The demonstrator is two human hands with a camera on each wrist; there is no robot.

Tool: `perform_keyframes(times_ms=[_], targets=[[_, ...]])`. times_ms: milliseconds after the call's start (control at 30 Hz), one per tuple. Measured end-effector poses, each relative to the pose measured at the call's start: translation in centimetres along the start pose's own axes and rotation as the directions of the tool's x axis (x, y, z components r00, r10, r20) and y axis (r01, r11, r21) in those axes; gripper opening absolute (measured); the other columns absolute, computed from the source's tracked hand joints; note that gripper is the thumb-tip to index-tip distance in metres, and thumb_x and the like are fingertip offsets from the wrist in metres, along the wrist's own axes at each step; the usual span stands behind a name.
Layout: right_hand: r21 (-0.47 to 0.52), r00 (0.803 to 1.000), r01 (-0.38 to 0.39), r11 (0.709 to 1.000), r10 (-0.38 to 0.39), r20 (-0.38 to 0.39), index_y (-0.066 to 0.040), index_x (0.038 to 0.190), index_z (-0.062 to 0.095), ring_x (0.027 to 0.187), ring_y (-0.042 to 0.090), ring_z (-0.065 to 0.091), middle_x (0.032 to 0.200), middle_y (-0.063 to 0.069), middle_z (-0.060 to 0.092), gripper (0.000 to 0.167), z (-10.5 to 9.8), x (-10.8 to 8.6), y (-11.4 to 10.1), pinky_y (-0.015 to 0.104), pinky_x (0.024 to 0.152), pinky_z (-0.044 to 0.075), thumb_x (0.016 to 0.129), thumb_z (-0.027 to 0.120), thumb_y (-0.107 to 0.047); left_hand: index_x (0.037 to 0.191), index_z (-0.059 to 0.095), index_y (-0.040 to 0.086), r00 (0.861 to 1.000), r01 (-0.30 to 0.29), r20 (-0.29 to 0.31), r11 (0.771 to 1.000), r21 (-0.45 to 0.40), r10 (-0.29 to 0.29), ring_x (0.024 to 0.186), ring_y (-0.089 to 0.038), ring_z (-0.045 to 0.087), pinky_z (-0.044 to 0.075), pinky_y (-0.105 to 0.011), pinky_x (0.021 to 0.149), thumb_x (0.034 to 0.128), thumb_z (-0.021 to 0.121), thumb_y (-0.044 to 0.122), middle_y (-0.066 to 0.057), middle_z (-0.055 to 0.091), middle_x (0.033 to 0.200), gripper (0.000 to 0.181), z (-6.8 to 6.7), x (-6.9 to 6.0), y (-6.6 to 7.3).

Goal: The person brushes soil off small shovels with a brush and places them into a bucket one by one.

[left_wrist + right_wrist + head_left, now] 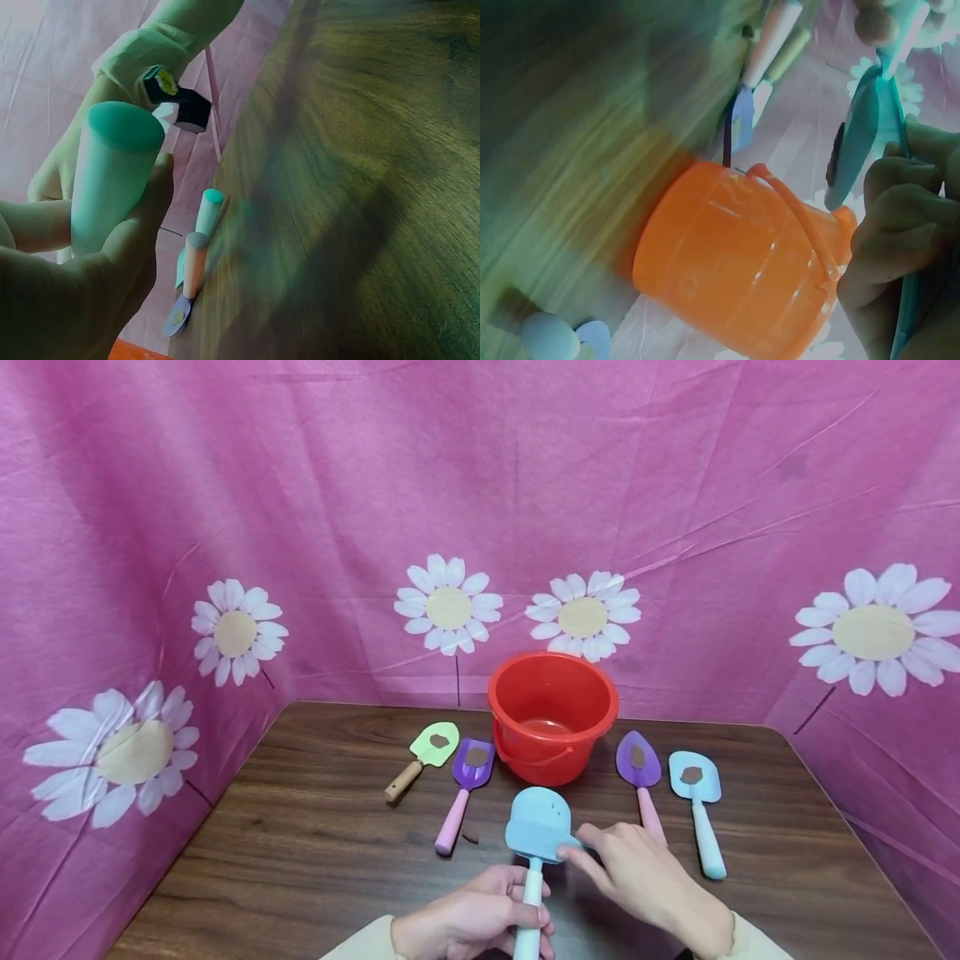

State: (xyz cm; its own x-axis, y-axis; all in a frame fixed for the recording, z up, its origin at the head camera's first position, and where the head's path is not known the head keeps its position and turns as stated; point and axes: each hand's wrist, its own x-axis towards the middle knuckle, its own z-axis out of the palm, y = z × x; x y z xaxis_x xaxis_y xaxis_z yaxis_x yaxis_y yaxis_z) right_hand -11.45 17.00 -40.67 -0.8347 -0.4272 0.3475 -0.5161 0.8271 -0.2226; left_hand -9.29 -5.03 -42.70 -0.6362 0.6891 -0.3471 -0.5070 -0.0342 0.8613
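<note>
My left hand [483,914] grips a light-blue trowel [542,806] by its white handle, blade pointing away from me. In the left wrist view the handle's end [120,165] stands out of the curled fingers. My right hand [641,868] pinches a thin flat light-blue piece [906,315] beside the blade; its kind is unclear. In the head view a light-blue band lies across the lower blade, reaching my right fingertips. The right wrist view shows a dark brown patch [837,154] on the blade's side facing the table.
A red bucket [551,760] stands behind the blade. Left of it lie a green trowel [426,747] and a purple trowel [467,777]; right, another purple trowel [651,810] and a light-blue trowel [705,831]. All bear brown patches. A brown crumb [470,836] lies on the wooden table [300,860].
</note>
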Motion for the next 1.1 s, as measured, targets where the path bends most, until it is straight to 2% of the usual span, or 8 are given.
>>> perform_keyframes(times_ms=[167, 333, 467, 567, 633, 800, 967, 1100], targets=[[0.000, 0.999, -0.035, 0.999, 0.035, 0.005, -0.030, 0.064, 0.046, 0.049, -0.008, 0.038, 0.049, -0.023, 0.028, 0.034, 0.3, 0.1, 0.0, 0.070, 0.110, 0.016, 0.085, 0.067, -0.046, 0.113, 0.047, 0.002, 1.000, 0.006, 0.013, 1.000, -0.003, -0.006, 0.070, -0.014, 0.067, 0.056, -0.026, 0.063, 0.0909, 0.055, 0.002, -0.003, 0.063, 0.081, 0.023, -0.1, -0.1, 0.1], [-0.028, 0.998, -0.052, 0.998, 0.051, -0.021, -0.027, 0.066, 0.048, 0.047, -0.006, 0.036, 0.048, -0.020, 0.027, 0.032, 0.4, 0.6, 0.9, 0.067, 0.105, 0.033, 0.087, 0.066, -0.044, 0.109, 0.049, 0.004, 1.000, 0.007, 0.007, 1.000, 0.004, -0.007, 0.070, -0.013, 0.066, 0.055, -0.022, 0.060, 0.0896, 0.056, 0.001, -0.002, 0.064, 0.080, 0.021, 0.0, -0.2, -0.1], [-0.094, 0.993, -0.109, 0.990, 0.104, -0.059, -0.023, 0.071, 0.052, 0.047, 0.005, 0.043, 0.046, -0.018, 0.028, 0.029, 0.4, 1.1, 1.9, 0.046, 0.074, 0.057, 0.087, 0.067, -0.042, 0.104, 0.052, 0.006, 1.000, 0.011, -0.004, 1.000, 0.017, -0.011, 0.069, -0.010, 0.064, 0.053, -0.018, 0.058, 0.0891, 0.057, 0.000, -0.001, 0.064, 0.078, 0.016, 0.1, -0.2, -0.3], [-0.108, 0.989, -0.138, 0.985, 0.132, -0.065, -0.021, 0.074, 0.054, 0.050, 0.012, 0.042, 0.046, -0.018, 0.030, 0.027, 0.3, 1.2, 2.3, 0.031, 0.047, 0.043, 0.087, 0.067, -0.042, 0.100, 0.053, 0.007, 1.000, 0.012, 0.004, 1.000, 0.018, -0.012, 0.070, -0.008, 0.062, 0.052, -0.016, 0.058, 0.0894, 0.057, 0.000, 0.000, 0.064, 0.077, 0.014, 0.2, -0.1, -0.6], [-0.103, 0.990, -0.138, 0.985, 0.133, -0.055, -0.021, 0.075, 0.055, 0.052, 0.013, 0.039, 0.047, -0.018, 0.031, 0.027, 0.2, 1.2, 2.4, 0.029, 0.046, 0.039, 0.087, 0.067, -0.042, 0.101, 0.053, 0.006, 1.000, 0.016, 0.003, 1.000, 0.015, -0.016, 0.069, -0.008, 0.062, 0.052, -0.016, 0.058, 0.0897, 0.057, -0.001, 0.000, 0.064, 0.077, 0.013, 0.2, 0.0, -0.7], [-0.111, 0.997, -0.051, 0.992, 0.045, -0.057, -0.025, 0.069, 0.048, 0.048, 0.002, 0.034, 0.049, -0.020, 0.026, 0.032, -0.5, 0.7, 1.9, 0.031, 0.053, 0.048, 0.086, 0.068, -0.041, 0.111, 0.050, 0.002, 1.000, 0.011, -0.015, 1.000, 0.007, -0.010, 0.069, -0.011, 0.066, 0.056, -0.021, 0.060, 0.0901, 0.056, 0.001, -0.002, 0.065, 0.079, 0.022, -0.1, 0.2, -0.7], [-0.140, 0.996, 0.052, 0.989, -0.061, -0.066, -0.027, 0.068, 0.049, 0.046, -0.004, 0.029, 0.051, -0.021, 0.026, 0.031, -1.1, 0.0, 1.5, 0.020, 0.040, 0.026, 0.083, 0.071, -0.042, 0.115, 0.047, 0.000, 1.000, 0.004, -0.004, 1.000, -0.011, -0.004, 0.071, -0.015, 0.068, 0.060, -0.036, 0.072, 0.0904, 0.055, 0.002, -0.006, 0.063, 0.083, 0.026, -0.7, 0.0, -0.1], [-0.171, 0.992, 0.078, 0.982, -0.093, -0.083, -0.027, 0.067, 0.048, 0.044, -0.003, 0.027, 0.051, -0.020, 0.025, 0.032, -1.2, -0.1, 1.7, 0.019, 0.039, 0.023, 0.082, 0.072, -0.043, 0.113, 0.048, 0.001, 1.000, 0.012, 0.009, 1.000, -0.012, -0.012, 0.071, -0.016, 0.068, 0.060, -0.041, 0.076, 0.0908, 0.054, 0.002, -0.006, 0.063, 0.084, 0.023, -0.9, -0.1, 0.3]])
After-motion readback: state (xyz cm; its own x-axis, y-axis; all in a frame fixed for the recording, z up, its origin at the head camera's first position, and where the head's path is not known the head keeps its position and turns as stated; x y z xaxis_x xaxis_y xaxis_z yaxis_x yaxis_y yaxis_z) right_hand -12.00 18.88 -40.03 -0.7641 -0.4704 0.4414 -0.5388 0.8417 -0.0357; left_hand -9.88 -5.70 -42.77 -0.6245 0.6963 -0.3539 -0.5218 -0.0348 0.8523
